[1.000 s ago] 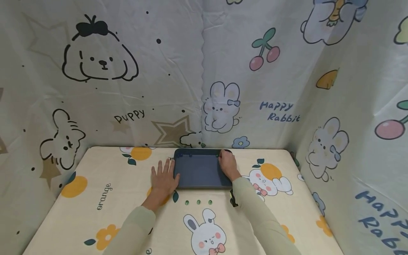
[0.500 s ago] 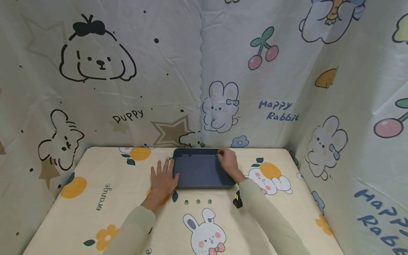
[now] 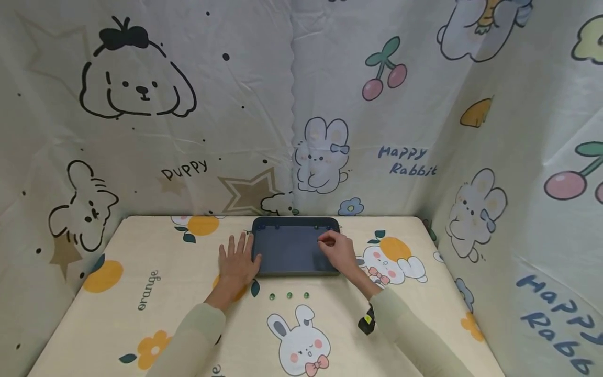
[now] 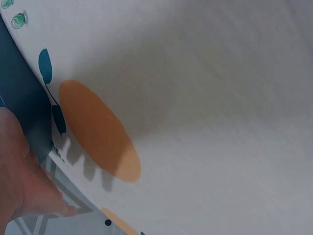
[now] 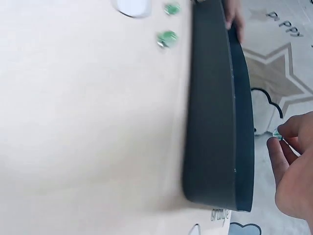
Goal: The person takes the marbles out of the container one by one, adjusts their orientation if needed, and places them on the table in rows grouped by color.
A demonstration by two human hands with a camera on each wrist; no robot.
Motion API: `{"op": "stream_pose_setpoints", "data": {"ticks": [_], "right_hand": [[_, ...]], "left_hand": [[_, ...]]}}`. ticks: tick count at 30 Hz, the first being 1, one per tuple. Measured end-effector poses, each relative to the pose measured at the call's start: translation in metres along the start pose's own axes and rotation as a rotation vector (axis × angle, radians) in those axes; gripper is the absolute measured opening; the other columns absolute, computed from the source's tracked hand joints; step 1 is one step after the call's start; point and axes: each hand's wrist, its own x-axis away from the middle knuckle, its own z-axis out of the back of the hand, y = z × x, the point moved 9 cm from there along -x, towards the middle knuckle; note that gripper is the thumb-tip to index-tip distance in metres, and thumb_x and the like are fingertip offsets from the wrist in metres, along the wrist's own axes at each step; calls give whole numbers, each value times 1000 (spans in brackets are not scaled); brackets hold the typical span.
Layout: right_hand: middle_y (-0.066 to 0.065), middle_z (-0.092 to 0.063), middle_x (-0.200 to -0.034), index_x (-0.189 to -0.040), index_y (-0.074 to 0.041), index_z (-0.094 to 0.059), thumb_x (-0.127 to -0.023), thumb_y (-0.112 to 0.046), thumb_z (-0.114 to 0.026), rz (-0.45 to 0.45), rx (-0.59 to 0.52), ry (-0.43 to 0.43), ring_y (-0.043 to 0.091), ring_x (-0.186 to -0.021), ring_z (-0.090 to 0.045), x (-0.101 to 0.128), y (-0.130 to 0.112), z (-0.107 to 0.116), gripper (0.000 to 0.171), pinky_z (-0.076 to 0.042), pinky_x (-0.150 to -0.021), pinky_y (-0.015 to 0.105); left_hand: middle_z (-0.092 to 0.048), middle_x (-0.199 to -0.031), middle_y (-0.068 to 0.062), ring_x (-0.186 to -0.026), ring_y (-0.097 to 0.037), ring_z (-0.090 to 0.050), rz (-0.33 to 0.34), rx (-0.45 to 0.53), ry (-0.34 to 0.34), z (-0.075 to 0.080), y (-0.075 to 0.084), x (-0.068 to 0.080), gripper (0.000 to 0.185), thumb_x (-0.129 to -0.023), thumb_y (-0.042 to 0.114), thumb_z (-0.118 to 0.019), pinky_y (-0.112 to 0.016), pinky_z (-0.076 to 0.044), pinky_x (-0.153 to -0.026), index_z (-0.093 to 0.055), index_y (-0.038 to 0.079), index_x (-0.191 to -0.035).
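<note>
A dark blue rectangular tray [image 3: 287, 251] lies on the table. Several small marbles [image 3: 277, 227] sit along its far wall. My left hand [image 3: 237, 264], fingers straight and spread, rests at the tray's left side with the thumb by its rim. Over the tray's right part, my right hand [image 3: 340, 252] pinches a green glass marble [image 5: 278, 133] between thumb and fingertips, best seen in the right wrist view. In front of the tray, three green-swirled marbles [image 3: 289, 295] form a row on the cloth.
A cream cloth [image 3: 179, 293] with printed oranges, flowers and rabbits covers the table. Printed white curtains [image 3: 254, 115] stand close behind and at both sides. A black device [image 3: 366, 320] shows beneath my right wrist.
My right hand has drawn back from the tray's far right corner toward me, uncovering marbles by the far wall. The left hand stays at the tray's side. The head view has shifted slightly.
</note>
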Motion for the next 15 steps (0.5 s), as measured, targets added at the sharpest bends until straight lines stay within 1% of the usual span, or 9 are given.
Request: {"op": "stream_pose_setpoints", "data": {"ticks": [3, 6, 9, 12, 15], "right_hand": [[-2, -71, -87, -93, -10, -75, -88, -7, -73, -6, -30, -26, 13, -79, -67, 21, 3, 2, 5, -57, -70, 28], [-4, -71, -85, -91, -11, -75, -88, -5, -75, -15, -79, -48, 12, -77, -67, 38, 6, 5, 6, -56, -69, 26], [-4, -71, -85, -90, -11, -75, -86, -4, -77, -17, -113, -74, 12, -77, -66, 54, 8, 6, 8, -56, -69, 25], [-5, -71, -85, -90, -10, -76, -86, -4, -77, -14, -116, -116, 12, -78, -67, 67, 10, 3, 7, -56, -70, 25], [-6, -72, -85, -90, -11, -76, -87, -5, -76, -18, -96, -165, 11, -79, -68, 80, 14, -4, 7, -56, -72, 25]], "left_hand": [[-13, -165, -18, -148, -45, -7, -1, 3, 1, -1, 1, 0, 73, -103, 46, -41, -65, -4, -115, -18, 7, -160], [-15, -164, -18, -148, -45, -8, 1, 8, 8, 0, 1, 0, 73, -103, 46, -42, -65, -5, -115, -19, 7, -160], [-14, -165, -18, -149, -44, -8, 5, 6, -2, -1, 1, 0, 73, -103, 47, -42, -64, -5, -116, -18, 8, -160], [-13, -165, -18, -149, -44, -8, 4, -4, -4, -1, 0, 1, 74, -103, 48, -41, -64, -6, -116, -17, 8, -160], [-12, -165, -18, -149, -45, -8, -2, -1, -2, -1, 0, 1, 74, -103, 47, -41, -64, -6, -116, -17, 8, -160]]}}
